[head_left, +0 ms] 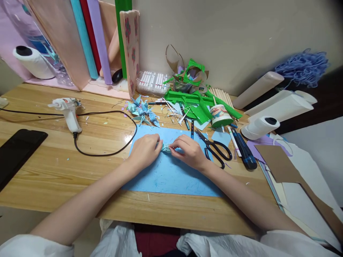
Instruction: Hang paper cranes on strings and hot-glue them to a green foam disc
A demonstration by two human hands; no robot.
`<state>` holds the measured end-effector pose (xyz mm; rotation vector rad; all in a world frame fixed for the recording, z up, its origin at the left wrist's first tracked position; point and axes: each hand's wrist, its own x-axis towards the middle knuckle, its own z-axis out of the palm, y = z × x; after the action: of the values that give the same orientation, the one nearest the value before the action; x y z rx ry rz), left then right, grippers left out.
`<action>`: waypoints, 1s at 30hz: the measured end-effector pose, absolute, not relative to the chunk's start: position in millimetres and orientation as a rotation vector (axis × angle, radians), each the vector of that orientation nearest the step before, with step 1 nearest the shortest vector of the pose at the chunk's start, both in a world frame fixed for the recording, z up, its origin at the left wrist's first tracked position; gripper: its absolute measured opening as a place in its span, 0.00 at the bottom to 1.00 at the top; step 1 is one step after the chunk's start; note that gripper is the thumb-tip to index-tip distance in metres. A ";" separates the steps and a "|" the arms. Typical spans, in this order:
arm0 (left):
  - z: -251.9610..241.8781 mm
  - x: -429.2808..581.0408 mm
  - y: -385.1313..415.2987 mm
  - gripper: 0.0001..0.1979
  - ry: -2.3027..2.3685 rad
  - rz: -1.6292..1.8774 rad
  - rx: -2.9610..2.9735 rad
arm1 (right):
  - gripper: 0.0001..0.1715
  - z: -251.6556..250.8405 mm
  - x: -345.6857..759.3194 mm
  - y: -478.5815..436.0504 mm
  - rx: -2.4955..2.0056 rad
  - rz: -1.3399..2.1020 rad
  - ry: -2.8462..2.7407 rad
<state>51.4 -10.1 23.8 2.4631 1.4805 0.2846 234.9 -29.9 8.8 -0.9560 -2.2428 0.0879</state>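
Over a blue sheet [160,178] on the wooden table, both my hands hold one small piece of folded light-blue paper [165,148]. My left hand [146,150] is closed on its left end, thumb toward the middle. My right hand [189,151] pinches the right end between thumb and fingertips. Much of the paper is hidden by my fingers. Several blue folded-paper flowers [144,111] lie just beyond the sheet. Black-handled scissors [217,148] rest partly on the sheet's right edge, close to my right hand.
A white glue gun [68,113] with a looping black cord stands left, near a dark phone [21,153]. Green paper scraps [197,103], a box of markers [152,80] and a round painted piece [220,116] sit at the back. A utility knife [243,150] and cardboard [278,162] lie right.
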 end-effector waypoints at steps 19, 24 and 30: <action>22.4 51.6 -12.2 0.12 1.442 0.292 2.542 | 0.08 16.7 230.1 -26.0 -1.476 1.101 -1.771; 23.2 53.1 -12.3 0.12 1.445 0.292 2.534 | 0.07 17.6 231.2 -23.3 -1.490 1.062 -1.873; 23.5 53.6 -13.8 0.11 1.434 0.283 2.533 | 0.09 15.7 229.1 -22.2 -1.528 1.037 -1.899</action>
<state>53.6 -13.8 23.5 2.5329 1.4342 0.2825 229.1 -22.2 15.7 -1.5278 -1.8992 1.0374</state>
